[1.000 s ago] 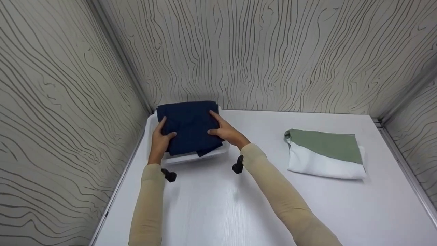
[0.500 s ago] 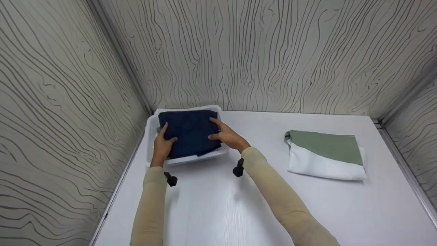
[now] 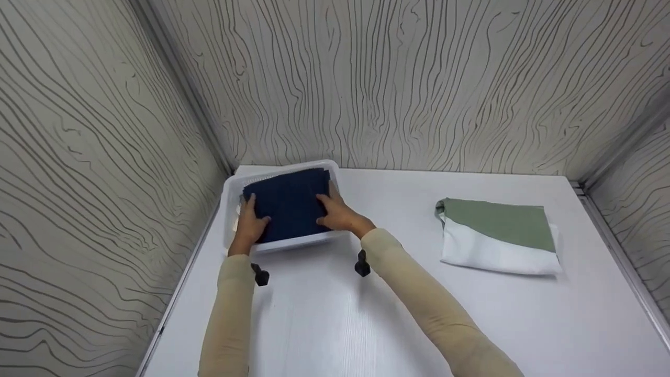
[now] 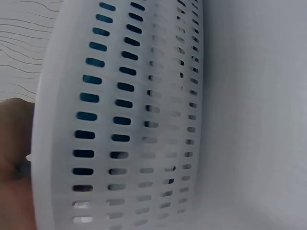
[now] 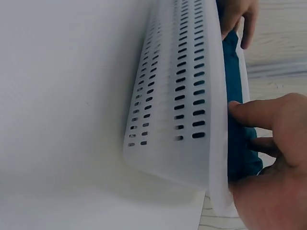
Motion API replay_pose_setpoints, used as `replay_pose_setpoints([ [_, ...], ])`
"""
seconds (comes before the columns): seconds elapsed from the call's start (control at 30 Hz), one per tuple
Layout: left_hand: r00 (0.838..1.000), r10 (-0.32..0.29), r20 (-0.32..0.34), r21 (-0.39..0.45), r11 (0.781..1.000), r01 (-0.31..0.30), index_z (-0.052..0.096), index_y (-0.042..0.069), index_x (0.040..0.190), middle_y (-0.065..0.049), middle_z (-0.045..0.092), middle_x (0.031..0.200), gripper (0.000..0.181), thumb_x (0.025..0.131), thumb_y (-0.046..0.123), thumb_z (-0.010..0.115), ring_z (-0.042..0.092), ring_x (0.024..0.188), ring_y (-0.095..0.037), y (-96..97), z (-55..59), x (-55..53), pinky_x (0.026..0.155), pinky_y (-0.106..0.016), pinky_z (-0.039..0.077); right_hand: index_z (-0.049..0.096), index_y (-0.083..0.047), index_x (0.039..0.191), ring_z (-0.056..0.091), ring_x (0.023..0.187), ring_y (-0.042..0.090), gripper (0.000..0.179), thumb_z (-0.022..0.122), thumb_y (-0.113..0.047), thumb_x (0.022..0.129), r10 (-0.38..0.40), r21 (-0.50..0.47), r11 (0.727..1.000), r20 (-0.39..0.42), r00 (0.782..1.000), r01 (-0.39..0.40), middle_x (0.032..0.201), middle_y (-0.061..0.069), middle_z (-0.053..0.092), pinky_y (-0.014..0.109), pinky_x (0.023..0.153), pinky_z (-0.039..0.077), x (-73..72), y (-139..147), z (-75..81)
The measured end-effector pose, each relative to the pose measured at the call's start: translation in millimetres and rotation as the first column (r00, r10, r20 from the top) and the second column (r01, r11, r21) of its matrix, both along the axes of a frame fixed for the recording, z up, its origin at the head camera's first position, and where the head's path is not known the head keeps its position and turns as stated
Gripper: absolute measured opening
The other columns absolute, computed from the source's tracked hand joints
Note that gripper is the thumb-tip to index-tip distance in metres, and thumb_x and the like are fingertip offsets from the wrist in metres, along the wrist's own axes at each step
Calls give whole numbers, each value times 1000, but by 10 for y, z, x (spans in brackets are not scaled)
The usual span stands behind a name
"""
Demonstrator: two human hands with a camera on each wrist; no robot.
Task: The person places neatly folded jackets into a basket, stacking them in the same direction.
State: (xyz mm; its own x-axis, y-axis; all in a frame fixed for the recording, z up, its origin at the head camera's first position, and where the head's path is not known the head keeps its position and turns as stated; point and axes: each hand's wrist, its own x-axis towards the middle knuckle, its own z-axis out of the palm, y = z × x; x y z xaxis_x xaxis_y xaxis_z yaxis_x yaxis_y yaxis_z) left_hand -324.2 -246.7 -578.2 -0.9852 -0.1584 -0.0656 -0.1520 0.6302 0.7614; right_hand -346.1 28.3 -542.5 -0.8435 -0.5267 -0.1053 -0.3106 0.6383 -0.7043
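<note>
A folded navy cloth (image 3: 290,204) lies inside a white perforated basket (image 3: 293,242), slightly turned against the rim. My left hand (image 3: 251,222) holds its left edge, thumb on top and fingers along the side. On the opposite edge my right hand (image 3: 337,212) grips the cloth with thumb and fingers. The right wrist view shows that right hand (image 5: 273,139) over the rim, touching the blue fabric (image 5: 233,76). In the left wrist view, the basket wall (image 4: 129,110) hides most of the left hand (image 4: 14,163).
A folded green and white cloth (image 3: 500,235) rests at the right of the white table (image 3: 324,314). Wood-patterned panels (image 3: 366,84) rise behind and at both sides. Something pale (image 3: 236,212) shows in the basket beside the left hand.
The navy cloth has gone down into the basket and turned a little, exposing the back rim. Both hands have moved down with it. The green and white cloth has stayed put.
</note>
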Motion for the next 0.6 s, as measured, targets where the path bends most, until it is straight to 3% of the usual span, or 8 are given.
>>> replay_pose_setpoints([
  [0.1,998,-31,-62,-90,996,25,29,-3,166,-30,5,176,75,100,0,65,4,165,-48,36,5,19,133,-58,15,33,1,165,1,167,38,71,66,-18,105,34,99,995,-71,997,-27,178,25,1,50,135,13,34,-29,-7],
  [0.2,991,-107,-86,-176,980,91,44,-3,159,-28,24,174,61,102,2,64,10,165,-47,76,21,44,133,-60,16,28,-4,168,17,166,38,72,63,-22,108,66,184,982,-116,991,-44,177,23,14,50,134,22,66,-41,-30],
  [0.3,982,-188,-23,-214,960,178,51,-1,156,-25,38,169,52,106,8,60,15,164,-45,106,29,71,131,-64,19,23,-11,171,24,163,39,73,60,-24,110,107,252,966,-181,978,-59,179,20,13,52,132,27,102,-46,-51],
  [0.37,974,-225,40,-223,948,228,50,1,157,-25,38,169,51,108,12,57,15,164,-44,116,27,85,130,-66,19,27,-12,170,20,165,40,68,57,-26,111,145,318,946,-252,957,-59,180,16,9,53,132,24,105,-55,-82],
  [0.47,962,-248,111,-224,937,268,47,0,159,-26,33,171,51,110,15,54,11,165,-45,116,22,97,130,-67,18,37,-12,167,11,167,38,57,48,-31,114,196,459,888,-301,933,-39,180,10,17,53,135,14,97,-56,-133],
  [0.6,950,-261,174,-227,928,296,45,-2,160,-29,27,172,52,111,17,51,11,164,-48,112,31,102,131,-65,16,47,-15,162,11,168,32,52,37,-38,116,206,596,803,-260,943,-11,172,2,40,50,136,4,56,-48,-187],
])
